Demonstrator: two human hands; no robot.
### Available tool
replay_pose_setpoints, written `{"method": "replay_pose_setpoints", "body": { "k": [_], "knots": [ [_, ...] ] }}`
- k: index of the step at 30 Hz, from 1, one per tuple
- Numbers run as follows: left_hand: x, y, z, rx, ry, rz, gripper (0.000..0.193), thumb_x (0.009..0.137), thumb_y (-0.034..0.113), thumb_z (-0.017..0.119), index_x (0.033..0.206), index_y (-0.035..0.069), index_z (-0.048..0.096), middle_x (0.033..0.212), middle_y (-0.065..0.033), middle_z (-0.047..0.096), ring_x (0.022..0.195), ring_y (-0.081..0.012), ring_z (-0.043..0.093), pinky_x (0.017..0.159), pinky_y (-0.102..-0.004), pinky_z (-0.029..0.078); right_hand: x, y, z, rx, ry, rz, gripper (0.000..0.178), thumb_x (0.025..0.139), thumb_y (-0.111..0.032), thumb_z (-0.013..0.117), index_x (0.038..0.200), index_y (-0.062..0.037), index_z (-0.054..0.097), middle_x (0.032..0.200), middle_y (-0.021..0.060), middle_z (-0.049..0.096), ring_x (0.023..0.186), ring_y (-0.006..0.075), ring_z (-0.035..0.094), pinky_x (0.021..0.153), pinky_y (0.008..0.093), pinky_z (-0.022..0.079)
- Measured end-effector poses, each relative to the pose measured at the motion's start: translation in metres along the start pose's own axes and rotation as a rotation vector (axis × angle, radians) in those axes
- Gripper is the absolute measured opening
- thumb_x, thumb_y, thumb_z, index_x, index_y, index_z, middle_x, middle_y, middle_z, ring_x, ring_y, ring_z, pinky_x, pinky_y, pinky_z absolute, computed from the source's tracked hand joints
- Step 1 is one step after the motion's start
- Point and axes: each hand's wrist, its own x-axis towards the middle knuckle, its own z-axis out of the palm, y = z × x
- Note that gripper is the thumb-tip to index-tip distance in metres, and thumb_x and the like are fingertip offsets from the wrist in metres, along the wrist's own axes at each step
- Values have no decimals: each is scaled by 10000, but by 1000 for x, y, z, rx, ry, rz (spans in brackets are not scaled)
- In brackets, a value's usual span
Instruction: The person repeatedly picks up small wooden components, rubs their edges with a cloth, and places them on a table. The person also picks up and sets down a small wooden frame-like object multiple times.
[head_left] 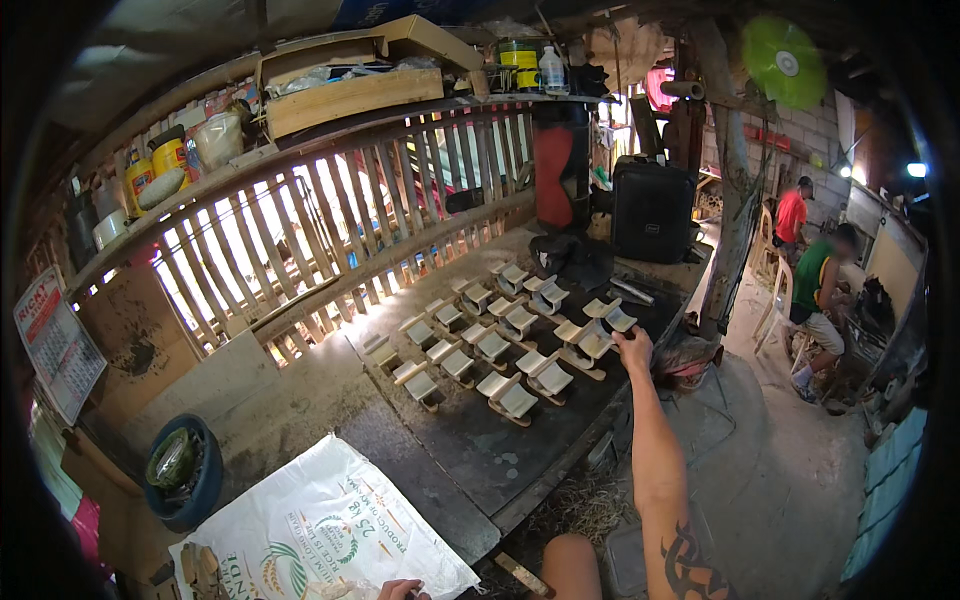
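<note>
My right hand (633,350) reaches over the dark tabletop. Its fingers close on the near edge of a pale, curved wooden piece (612,314) at the right end of a group. Beside it sits another saddle-shaped piece (588,339). Several more like these stand in rows, among them one at the front (509,396) and one at the left (415,381). Only the fingers of my left hand (403,589) show at the bottom edge, by a white printed sack (335,520); whether they hold anything is hidden.
A blue basin (212,478) with a green bundle stands at the left. Behind the table (450,440) runs a slatted wooden wall (320,225) under a loaded shelf. A black suitcase (652,212) stands at the back right. Two people (826,285) sit farther right.
</note>
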Motion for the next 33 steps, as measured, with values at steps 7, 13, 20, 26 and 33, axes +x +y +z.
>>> {"method": "replay_pose_setpoints", "body": {
  "k": [7,13,20,26,33],
  "knots": [
    [0,-1,1,7,7,29,210,916,-8,696,1125,-17,696,914,-101,645,639,-144,568,572,-292,468,3,14,10,59,19,-59,508,832,-235,881,1207,66,714,1124,203,749,1017,349,732,913,444,550],
    [1,1,-1,23,17,68,197,913,-20,688,1109,-27,696,951,-124,663,634,-153,573,571,-303,477,8,23,11,40,-16,-57,529,857,-193,863,1283,56,673,1087,187,736,991,315,717,890,418,551],
    [2,0,-1,7,43,83,190,912,-19,688,1101,-25,699,965,-139,670,645,-175,581,585,-314,489,-21,19,-15,232,131,38,427,942,-166,786,1285,47,648,1157,144,699,1014,245,692,889,377,549],
    [0,1,-3,-24,32,45,192,914,-7,696,1105,-19,699,979,-140,677,701,-197,606,624,-316,504,-137,-11,-34,426,4,-145,262,974,-137,742,1199,-6,710,935,61,735,808,167,692,749,317,559],
    [3,2,-5,-83,44,-11,187,833,-29,726,1020,-11,725,951,-136,695,723,-220,679,673,-317,551,-241,-88,-4,90,-438,-241,612,902,-231,812,1413,21,590,1286,197,657,864,263,709,772,409,571]
  ]
}}
